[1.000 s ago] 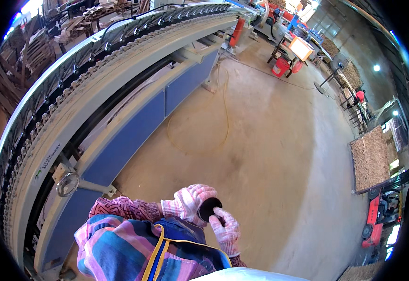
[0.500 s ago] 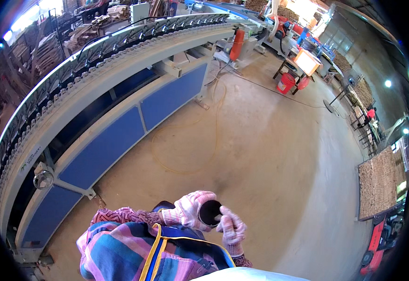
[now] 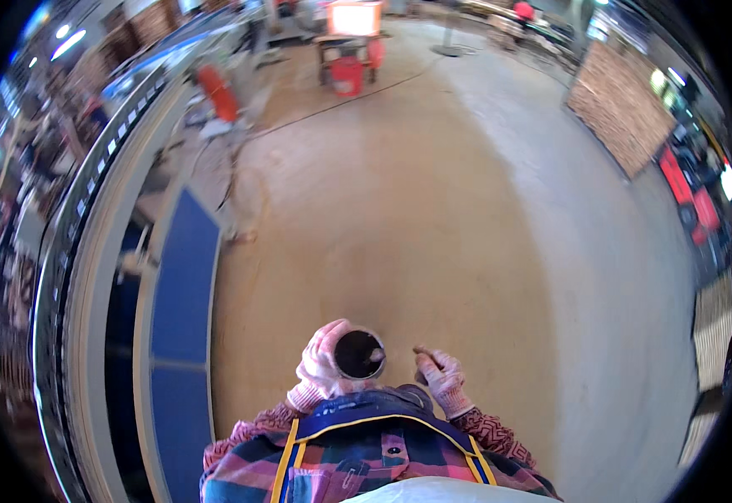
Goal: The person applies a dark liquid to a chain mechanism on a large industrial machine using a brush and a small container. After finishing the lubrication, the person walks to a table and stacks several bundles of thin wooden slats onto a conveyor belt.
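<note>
Close to the chest, the left hand (image 3: 325,366), in a pale pink work glove, is wrapped around a round dark cup (image 3: 359,355), fingers curled fully about its side; the cup's open mouth faces up and its inside looks dark, contents unclear. The right hand (image 3: 441,377), also gloved, sits just beside the cup, not touching it, fingers pinched closed on a small brownish bit (image 3: 422,350) at the fingertips; what it is, cannot tell. Below the hands, a plaid shirt (image 3: 357,469) with patterned cuffs and a dark apron bib with yellow-edged straps. Under everything is a bare tan concrete floor (image 3: 433,218). On the person's left, a long machine with blue side panels (image 3: 177,302) and a curved grey conveyor rail (image 3: 81,277) runs away from the viewer. Farther along it stands a red upright object (image 3: 217,92). A thin cable (image 3: 341,105) lies across the floor toward a red bucket (image 3: 348,75) under a small table with a bright orange-lit top (image 3: 353,18). Far right, a large flat stack of brown wood pieces (image 3: 621,105), rectangular, and red boxy items (image 3: 688,197) near the edge; labels too blurred to tell.
</note>
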Action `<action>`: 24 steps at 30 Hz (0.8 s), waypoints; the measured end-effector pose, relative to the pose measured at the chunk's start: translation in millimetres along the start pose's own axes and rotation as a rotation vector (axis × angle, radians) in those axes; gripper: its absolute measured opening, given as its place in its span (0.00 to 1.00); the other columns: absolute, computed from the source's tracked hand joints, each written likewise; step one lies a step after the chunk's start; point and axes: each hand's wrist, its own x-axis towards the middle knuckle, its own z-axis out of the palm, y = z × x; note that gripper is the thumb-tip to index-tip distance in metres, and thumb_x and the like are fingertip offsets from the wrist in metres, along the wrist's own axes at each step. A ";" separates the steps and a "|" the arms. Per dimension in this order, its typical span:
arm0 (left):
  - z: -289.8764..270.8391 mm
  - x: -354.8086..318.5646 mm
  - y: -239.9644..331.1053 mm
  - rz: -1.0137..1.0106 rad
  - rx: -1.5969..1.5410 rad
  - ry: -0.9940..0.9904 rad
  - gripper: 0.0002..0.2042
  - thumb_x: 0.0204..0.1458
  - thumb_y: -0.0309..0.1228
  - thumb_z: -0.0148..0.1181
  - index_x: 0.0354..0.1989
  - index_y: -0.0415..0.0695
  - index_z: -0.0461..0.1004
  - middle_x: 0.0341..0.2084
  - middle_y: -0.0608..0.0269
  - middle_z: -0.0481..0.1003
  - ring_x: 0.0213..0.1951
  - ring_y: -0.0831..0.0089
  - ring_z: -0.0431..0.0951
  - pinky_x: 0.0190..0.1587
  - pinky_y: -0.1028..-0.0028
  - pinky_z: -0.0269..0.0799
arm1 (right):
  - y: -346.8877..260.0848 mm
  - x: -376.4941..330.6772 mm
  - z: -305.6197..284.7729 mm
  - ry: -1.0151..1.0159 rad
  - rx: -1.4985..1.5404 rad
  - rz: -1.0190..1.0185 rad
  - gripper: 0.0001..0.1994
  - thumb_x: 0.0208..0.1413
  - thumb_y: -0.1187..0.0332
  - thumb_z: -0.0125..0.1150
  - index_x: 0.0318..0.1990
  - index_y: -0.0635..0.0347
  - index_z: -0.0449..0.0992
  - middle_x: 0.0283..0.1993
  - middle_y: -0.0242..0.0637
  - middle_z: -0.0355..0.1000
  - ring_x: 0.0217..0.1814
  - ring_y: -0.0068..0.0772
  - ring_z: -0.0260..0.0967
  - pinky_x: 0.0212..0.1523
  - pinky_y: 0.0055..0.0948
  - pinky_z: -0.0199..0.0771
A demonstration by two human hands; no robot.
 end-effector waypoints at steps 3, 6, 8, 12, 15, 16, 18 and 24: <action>11.6 28.1 19.3 0.030 -0.108 -0.025 0.53 0.20 0.47 0.85 0.61 0.38 0.67 0.52 0.42 0.73 0.51 0.47 0.78 0.54 0.55 0.76 | -8.0 -23.0 -29.3 0.042 -0.007 0.009 0.13 0.65 0.66 0.61 0.52 0.64 0.80 0.28 0.28 0.74 0.28 0.17 0.68 0.31 0.20 0.71; 68.6 150.1 -6.4 -0.048 -0.135 -0.080 0.53 0.20 0.48 0.85 0.60 0.39 0.68 0.51 0.45 0.74 0.52 0.50 0.78 0.55 0.57 0.75 | -48.1 78.6 -82.6 0.084 -0.076 0.052 0.15 0.64 0.63 0.61 0.53 0.61 0.81 0.30 0.34 0.78 0.32 0.22 0.75 0.35 0.24 0.75; 96.9 199.7 -23.3 -0.086 -0.118 -0.104 0.52 0.20 0.49 0.85 0.59 0.39 0.68 0.52 0.46 0.74 0.52 0.51 0.78 0.56 0.58 0.75 | -55.0 126.1 -105.5 0.087 -0.077 0.091 0.15 0.64 0.63 0.61 0.53 0.61 0.81 0.30 0.35 0.79 0.32 0.23 0.75 0.36 0.24 0.76; 171.0 272.7 -34.0 -0.162 -0.037 -0.079 0.51 0.19 0.46 0.86 0.58 0.39 0.69 0.51 0.47 0.74 0.52 0.55 0.78 0.56 0.59 0.75 | -44.9 205.2 -182.5 0.051 -0.061 0.156 0.15 0.64 0.61 0.61 0.52 0.60 0.81 0.37 0.37 0.80 0.35 0.22 0.76 0.38 0.24 0.77; 220.6 332.1 -46.9 -0.126 0.031 0.025 0.51 0.17 0.42 0.86 0.58 0.37 0.69 0.50 0.49 0.75 0.51 0.57 0.79 0.57 0.60 0.75 | -37.9 291.2 -249.6 -0.091 -0.484 0.110 0.21 0.63 0.50 0.58 0.53 0.53 0.81 0.44 0.41 0.81 0.47 0.39 0.78 0.50 0.36 0.76; 229.5 349.5 -48.2 -0.232 0.017 -0.001 0.53 0.17 0.39 0.85 0.60 0.36 0.67 0.49 0.51 0.76 0.50 0.60 0.79 0.57 0.61 0.75 | -40.1 329.8 -270.9 -0.121 -0.667 0.068 0.22 0.62 0.48 0.57 0.54 0.52 0.81 0.45 0.42 0.81 0.49 0.43 0.78 0.53 0.39 0.76; 261.6 363.2 -63.5 -0.483 -0.240 0.163 0.52 0.17 0.45 0.86 0.58 0.38 0.70 0.51 0.49 0.74 0.52 0.56 0.77 0.56 0.59 0.75 | -55.4 396.0 -312.3 -0.324 -0.719 -0.023 0.23 0.63 0.45 0.53 0.53 0.49 0.80 0.51 0.43 0.79 0.57 0.46 0.75 0.59 0.41 0.72; 336.9 523.7 -82.3 -0.383 -0.175 0.127 0.53 0.16 0.45 0.86 0.59 0.38 0.69 0.50 0.50 0.75 0.52 0.57 0.77 0.56 0.59 0.75 | -211.1 561.7 -357.9 -0.303 -0.921 -0.167 0.25 0.62 0.42 0.52 0.58 0.47 0.77 0.54 0.44 0.78 0.59 0.47 0.74 0.61 0.42 0.71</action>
